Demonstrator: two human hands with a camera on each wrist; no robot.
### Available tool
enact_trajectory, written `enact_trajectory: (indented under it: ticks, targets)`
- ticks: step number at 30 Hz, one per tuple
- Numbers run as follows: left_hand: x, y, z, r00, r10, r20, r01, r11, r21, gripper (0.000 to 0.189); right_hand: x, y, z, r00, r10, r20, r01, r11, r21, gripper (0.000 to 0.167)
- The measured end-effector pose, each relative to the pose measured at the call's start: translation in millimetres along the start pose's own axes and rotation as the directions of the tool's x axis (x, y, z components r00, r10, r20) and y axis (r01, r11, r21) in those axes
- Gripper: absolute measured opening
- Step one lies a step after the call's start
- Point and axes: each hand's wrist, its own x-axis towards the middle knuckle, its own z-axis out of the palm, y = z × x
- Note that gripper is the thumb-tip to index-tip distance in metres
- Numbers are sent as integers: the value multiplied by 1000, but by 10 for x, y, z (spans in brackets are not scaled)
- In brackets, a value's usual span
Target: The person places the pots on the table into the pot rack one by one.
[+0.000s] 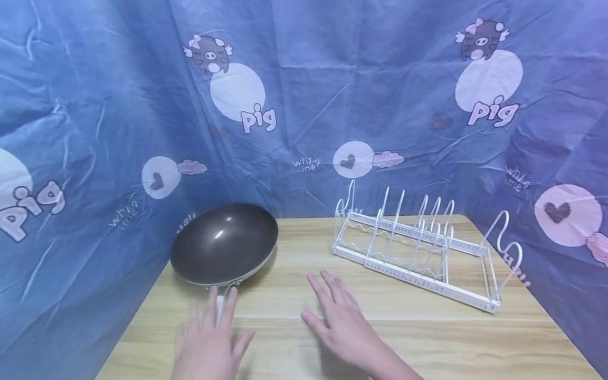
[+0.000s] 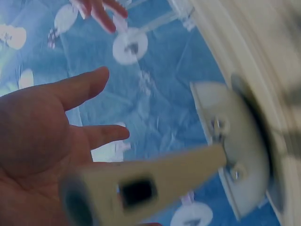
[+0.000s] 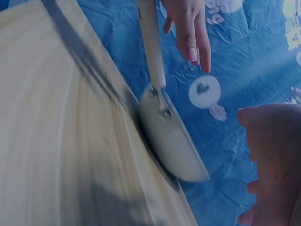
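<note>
Left hand [image 1: 206,345] and right hand [image 1: 345,330] spread, empty — one clumsy knock to that handle [image 3: 152,44] could shove the pan [image 1: 225,243] left off the table [image 1: 142,338]!

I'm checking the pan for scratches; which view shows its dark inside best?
The head view: it looks down into the pan, showing its dark inside whole. Both wrist views show just its pale outside and handle, with the inside hidden.
</note>
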Motion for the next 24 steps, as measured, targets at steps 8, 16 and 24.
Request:
enact_trajectory:
  ticks: [8, 16, 24]
  targets:
    - [69, -509, -75, 983, -46, 177, 63, 994, -91, 97, 47, -184, 197, 992, -81, 101, 62, 983, 175, 77]
    - [165, -924, -9, 935, -84, 343, 193, 935, -298, 103, 67, -404, 466, 949, -169, 267, 46, 910, 413, 79]
    - [180, -992, 142, 919, -47, 391, 286, 763, -579, 83, 104, -549, 718, 887, -225, 403, -29, 844, 535, 77]
